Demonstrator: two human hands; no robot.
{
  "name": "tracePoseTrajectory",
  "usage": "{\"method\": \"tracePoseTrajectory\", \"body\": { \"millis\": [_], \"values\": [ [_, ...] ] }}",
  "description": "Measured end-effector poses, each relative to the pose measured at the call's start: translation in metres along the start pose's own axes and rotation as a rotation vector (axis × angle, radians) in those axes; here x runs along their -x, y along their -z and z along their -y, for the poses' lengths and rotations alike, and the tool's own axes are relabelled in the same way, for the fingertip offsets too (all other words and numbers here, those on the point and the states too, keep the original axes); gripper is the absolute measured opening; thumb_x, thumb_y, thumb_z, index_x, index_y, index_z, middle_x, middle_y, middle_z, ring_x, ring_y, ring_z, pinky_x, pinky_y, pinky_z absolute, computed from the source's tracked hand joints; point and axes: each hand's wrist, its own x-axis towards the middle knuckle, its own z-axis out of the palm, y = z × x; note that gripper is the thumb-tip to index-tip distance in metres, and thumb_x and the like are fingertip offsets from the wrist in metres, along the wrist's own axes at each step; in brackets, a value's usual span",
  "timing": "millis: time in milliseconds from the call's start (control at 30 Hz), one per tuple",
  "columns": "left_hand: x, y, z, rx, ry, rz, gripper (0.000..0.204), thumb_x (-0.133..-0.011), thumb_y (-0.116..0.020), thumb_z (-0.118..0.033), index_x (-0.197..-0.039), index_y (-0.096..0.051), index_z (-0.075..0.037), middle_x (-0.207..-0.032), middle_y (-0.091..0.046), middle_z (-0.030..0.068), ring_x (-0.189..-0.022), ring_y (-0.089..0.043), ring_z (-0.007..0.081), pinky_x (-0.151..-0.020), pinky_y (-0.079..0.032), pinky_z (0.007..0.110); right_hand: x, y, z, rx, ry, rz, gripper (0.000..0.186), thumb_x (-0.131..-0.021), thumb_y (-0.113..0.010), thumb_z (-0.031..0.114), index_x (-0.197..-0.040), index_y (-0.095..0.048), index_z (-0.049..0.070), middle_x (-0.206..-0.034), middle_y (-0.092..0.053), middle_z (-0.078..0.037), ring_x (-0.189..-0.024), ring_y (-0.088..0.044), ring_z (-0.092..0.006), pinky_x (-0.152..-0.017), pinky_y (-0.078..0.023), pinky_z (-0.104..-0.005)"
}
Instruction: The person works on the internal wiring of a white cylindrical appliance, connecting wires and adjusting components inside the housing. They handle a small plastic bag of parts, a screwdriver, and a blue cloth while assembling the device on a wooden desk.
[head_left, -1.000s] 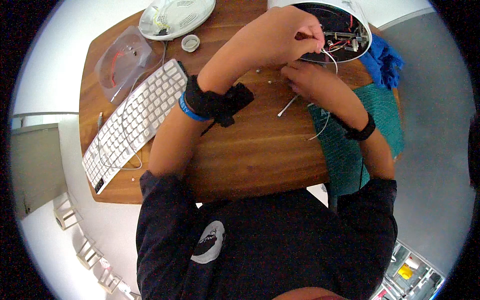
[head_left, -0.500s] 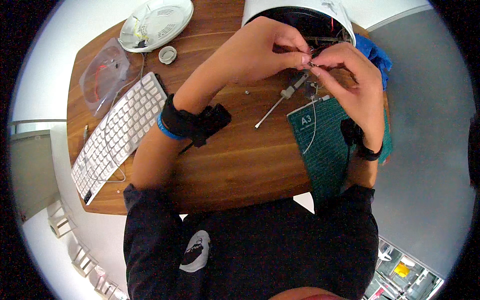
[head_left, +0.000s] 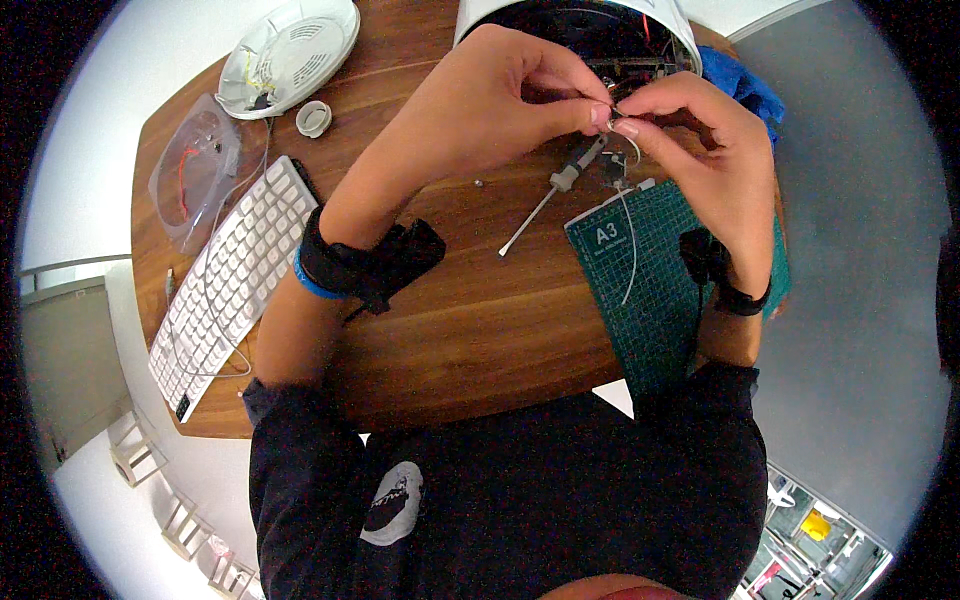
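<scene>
Both hands meet over the far part of the table, fingertips almost touching. My left hand [head_left: 500,105] pinches, thumb against forefinger, at a tiny dark part between the hands, too small to name. My right hand [head_left: 705,150] is closed in a pinch on the other side of it. A thin white wire [head_left: 637,152] curves down near the right thumb. Below the fingers lie a flat-blade screwdriver [head_left: 562,180] with a grey handle and a small clear-and-metal piece [head_left: 618,170]. Behind the hands stands an open white housing [head_left: 468,18] with a dark interior and a red wire.
A green cutting mat [head_left: 650,260] lies at the right, a white wire [head_left: 630,245] across it. Left are a white keyboard [head_left: 240,275] with a cable over it, a plastic bag [head_left: 195,170], a round white cover [head_left: 310,50] and a ring [head_left: 313,119]. Blue cloth [head_left: 740,90] sits far right.
My view has shifted slightly, so the table things appear moved. Both hands keep their pinch, fingertips close together. A white wire now shows curving under the right thumb.
</scene>
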Motion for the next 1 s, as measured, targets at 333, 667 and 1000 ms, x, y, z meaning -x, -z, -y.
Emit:
{"method": "tracePoseTrajectory", "body": {
  "millis": [333, 667, 1000],
  "values": [
    [0.001, -0.003, -0.001, 0.018, 0.015, 0.013, 0.02, -0.098, -0.078, -0.015, -0.11, -0.078, 0.001, -0.1, -0.081, 0.0065, -0.093, -0.074, 0.0111, -0.088, -0.059, 0.028, 0.002, 0.002, 0.004, -0.019, -0.08, 0.052, 0.016, -0.089, -0.083, 0.004, -0.103, -0.076, 0.001, -0.095, -0.077, -0.004, -0.089, -0.073, -0.012, -0.081, -0.058, -0.0265],
    [0.003, -0.005, -0.002, -0.021, 0.011, 0.026, 0.02, -0.097, -0.078, -0.011, -0.112, -0.079, 0.002, -0.1, -0.081, 0.0052, -0.093, -0.073, 0.0098, -0.086, -0.059, 0.027, 0.004, 0.0, 0.007, 0.051, -0.057, 0.014, 0.019, -0.086, -0.086, 0.007, -0.1, -0.074, 0.001, -0.091, -0.077, -0.005, -0.085, -0.074, -0.0125, -0.079, -0.058, -0.0272],
    [0.01, -0.011, -0.008, -0.029, 0.061, 0.158, 0.028, -0.103, -0.073, -0.018, -0.123, -0.077, 0.0, -0.109, -0.08, 0.0037, -0.101, -0.068, 0.0079, -0.093, -0.056, 0.028, 0.009, 0.001, -0.007, 0.079, -0.142, 0.03, 0.021, -0.086, -0.086, 0.01, -0.101, -0.074, 0.003, -0.092, -0.078, -0.008, -0.085, -0.076, -0.0169, -0.075, -0.059, -0.0297]
  ]
}}
